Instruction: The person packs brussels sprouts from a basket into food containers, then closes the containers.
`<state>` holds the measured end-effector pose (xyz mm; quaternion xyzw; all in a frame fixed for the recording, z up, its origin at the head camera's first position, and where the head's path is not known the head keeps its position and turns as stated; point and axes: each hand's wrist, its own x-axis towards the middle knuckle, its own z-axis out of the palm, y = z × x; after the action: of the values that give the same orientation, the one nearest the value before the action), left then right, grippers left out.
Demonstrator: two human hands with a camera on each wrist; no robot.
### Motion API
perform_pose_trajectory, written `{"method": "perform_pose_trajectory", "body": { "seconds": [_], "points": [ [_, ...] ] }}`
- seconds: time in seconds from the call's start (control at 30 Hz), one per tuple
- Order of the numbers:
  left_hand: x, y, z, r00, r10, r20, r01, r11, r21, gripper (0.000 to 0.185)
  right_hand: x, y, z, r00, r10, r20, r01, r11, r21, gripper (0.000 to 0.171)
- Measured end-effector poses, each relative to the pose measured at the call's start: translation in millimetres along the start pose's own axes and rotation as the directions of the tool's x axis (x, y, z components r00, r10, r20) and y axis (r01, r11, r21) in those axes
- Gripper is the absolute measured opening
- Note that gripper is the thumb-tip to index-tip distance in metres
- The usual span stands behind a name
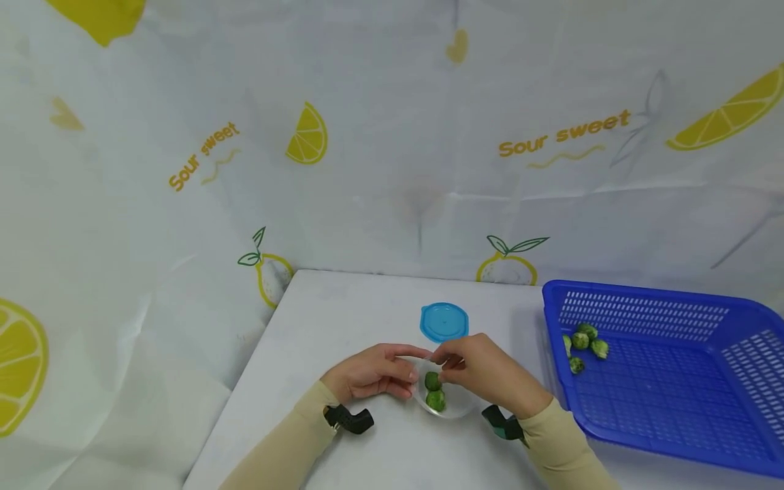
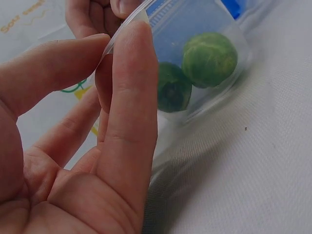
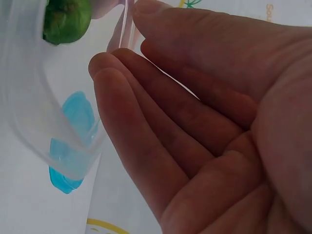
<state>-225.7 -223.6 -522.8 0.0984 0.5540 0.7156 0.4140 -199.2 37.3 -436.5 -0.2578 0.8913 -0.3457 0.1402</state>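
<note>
A small clear plastic container (image 1: 458, 404) stands on the white table with two green Brussels sprouts (image 1: 435, 400) inside. In the head view my left hand (image 1: 380, 371) is at its left side. The left wrist view shows that hand's thumb and a finger pinching the container's thin rim. From the right my right hand (image 1: 484, 371) reaches over the container. Its thumb and fingertips pinch the rim at the far side, near the left fingertips. Through the clear wall (image 3: 29, 122) in the right wrist view, one sprout (image 3: 67, 20) shows.
A blue round-cornered lid (image 1: 444, 322) lies flat on the table just beyond the hands. To the right stands a large blue plastic basket (image 1: 674, 401), with several Brussels sprouts (image 1: 580, 341) in its left end. A lemon-printed white sheet (image 1: 392, 136) hangs behind the table.
</note>
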Motion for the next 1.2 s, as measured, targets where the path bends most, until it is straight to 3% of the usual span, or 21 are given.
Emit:
{"method": "perform_pose_trajectory", "body": {
  "seconds": [0.2, 0.53, 0.8, 0.97, 1.2],
  "points": [
    [-0.4, 0.2, -0.9, 1.000, 0.001, -0.006, 0.000, 1.000, 0.005, 0.061, 2, 0, 1, 1.000, -0.003, -0.002, 0.003, 1.000, -0.020, 0.018],
    [1.7, -1.7, -2.5, 1.000, -0.012, -0.020, 0.012, 1.000, 0.010, 0.058, -15, -9, -15, 0.998, -0.029, -0.047, 0.027, 0.999, -0.038, 0.019],
    [-0.5, -8.6, -4.6, 1.000, 0.006, -0.028, -0.005, 1.000, 0.019, 0.058, -49, -13, -58, 0.998, -0.002, -0.056, -0.004, 0.994, -0.113, 0.022],
    [-2.6, -9.1, -4.1, 1.000, 0.016, -0.011, -0.016, 1.000, 0.005, 0.061, -72, 12, -97, 0.995, 0.065, -0.070, -0.076, 0.984, -0.159, 0.024],
    [-1.1, -9.6, -2.2, 0.999, 0.035, 0.025, -0.035, 0.999, -0.023, 0.064, -98, 74, -146, 0.986, 0.135, -0.097, -0.154, 0.963, -0.223, 0.024]
  ]
}}
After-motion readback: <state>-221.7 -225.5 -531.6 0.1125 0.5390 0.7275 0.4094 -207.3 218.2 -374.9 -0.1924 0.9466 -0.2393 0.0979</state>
